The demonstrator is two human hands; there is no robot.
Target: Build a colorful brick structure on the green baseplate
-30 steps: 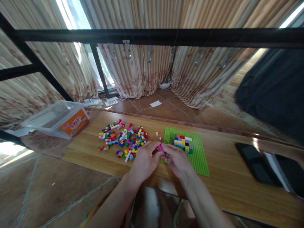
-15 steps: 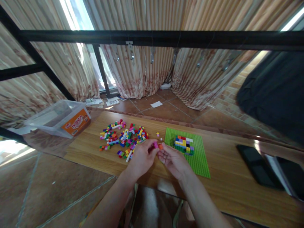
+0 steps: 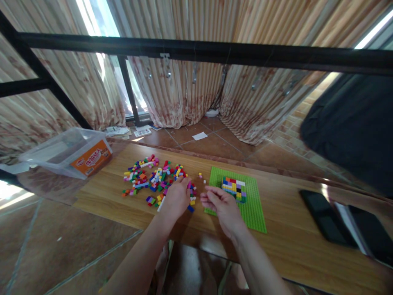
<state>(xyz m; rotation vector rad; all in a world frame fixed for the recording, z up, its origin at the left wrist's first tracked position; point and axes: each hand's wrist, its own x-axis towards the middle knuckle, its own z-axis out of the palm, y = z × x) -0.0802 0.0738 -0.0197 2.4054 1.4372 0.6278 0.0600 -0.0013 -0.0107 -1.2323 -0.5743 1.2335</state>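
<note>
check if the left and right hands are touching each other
Apart: the head view shows wooden tabletop and loose bricks between the left hand and the right hand.

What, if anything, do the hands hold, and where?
The left hand seems to hold a pink brick, exact spot hidden. The right hand: I can't tell.

Patterned curtains (image 3: 190, 24) hang behind a black metal bar (image 3: 215, 53). At the left stands a clear plastic box (image 3: 55, 166) with an orange label (image 3: 92, 157). A white sheet (image 3: 199, 136) lies on the tiled floor (image 3: 92, 229). At the right, a black tablet (image 3: 327, 219) lies beside another dark, flat object (image 3: 371, 229); farther back is a large dark cloth (image 3: 353, 131).
</note>
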